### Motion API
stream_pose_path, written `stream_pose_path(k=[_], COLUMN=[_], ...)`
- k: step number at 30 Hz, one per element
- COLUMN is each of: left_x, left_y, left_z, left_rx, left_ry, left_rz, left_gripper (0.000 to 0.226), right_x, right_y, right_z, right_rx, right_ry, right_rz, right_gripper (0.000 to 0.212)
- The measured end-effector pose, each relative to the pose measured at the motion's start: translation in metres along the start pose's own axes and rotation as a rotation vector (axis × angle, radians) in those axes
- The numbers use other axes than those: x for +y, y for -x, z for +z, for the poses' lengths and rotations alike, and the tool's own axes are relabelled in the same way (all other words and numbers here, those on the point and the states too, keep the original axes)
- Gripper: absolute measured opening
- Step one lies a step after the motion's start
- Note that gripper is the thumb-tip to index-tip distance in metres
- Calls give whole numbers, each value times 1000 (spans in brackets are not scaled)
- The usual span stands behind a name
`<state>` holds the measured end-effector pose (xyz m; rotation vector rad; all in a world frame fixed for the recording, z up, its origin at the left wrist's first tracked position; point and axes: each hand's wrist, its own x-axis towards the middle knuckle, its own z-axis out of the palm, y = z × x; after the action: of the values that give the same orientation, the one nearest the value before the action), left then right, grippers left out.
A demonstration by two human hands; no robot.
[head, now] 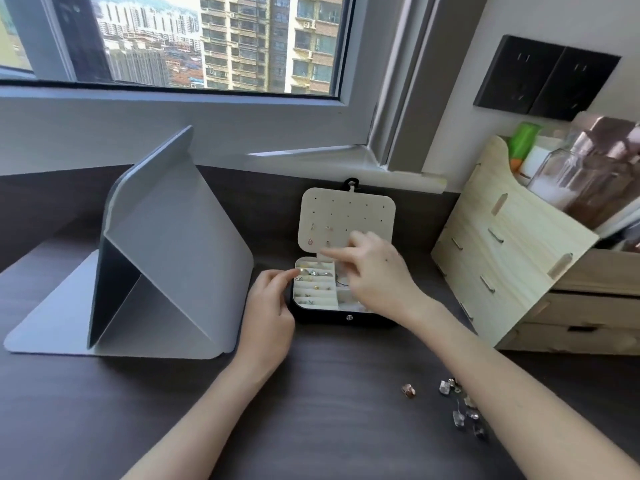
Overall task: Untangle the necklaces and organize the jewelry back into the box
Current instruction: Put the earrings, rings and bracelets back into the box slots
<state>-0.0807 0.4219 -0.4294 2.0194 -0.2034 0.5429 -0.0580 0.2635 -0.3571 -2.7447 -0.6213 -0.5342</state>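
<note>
Loose jewelry pieces (462, 408) lie scattered on the dark worktop (329, 393) beside the right forearm, with a copper-coloured piece (408, 390) a little apart to their left. Farther back sits the black jewelry box (346, 318), open, its cream lid panel (346, 216) upright and carrying a few earrings (313, 233). Small rings fill the padded rows (313, 287) on the box's left side.

At the box's left edge, the left hand (268, 306) reaches its index finger to the top row, the other fingers bent; whether it pinches a ring I cannot tell. Over the right compartments, hiding them, the right hand (374, 271) points its index finger leftward with the rest curled, and any hold is not visible.

A grey folded stand (173, 254) rises at left, a pale wooden organizer (512, 258) crowds the right, and a window (207, 39) lies behind.
</note>
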Motion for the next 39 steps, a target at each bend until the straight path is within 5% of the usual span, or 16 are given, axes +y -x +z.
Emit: stream_pose_path(k=[5,14,26,39], left_x=[9,52,71,118], left_y=[5,28,59,71], left_z=[-3,1,3,21], left_rx=[31,-7,-201,-475], left_ry=[-86,-42,-51,175], left_rz=[72,202,260,52], left_gripper=[40,30,21,10], right_x=[21,51,52,16], right_y=[80,176,183,167], right_z=[-49,-79,-56,-73], right_rx=[-209,-201,-143,9], right_ry=[-399,-86,81,-638], right_rz=[234,455,352,500], right_gripper=[12,8,9,6])
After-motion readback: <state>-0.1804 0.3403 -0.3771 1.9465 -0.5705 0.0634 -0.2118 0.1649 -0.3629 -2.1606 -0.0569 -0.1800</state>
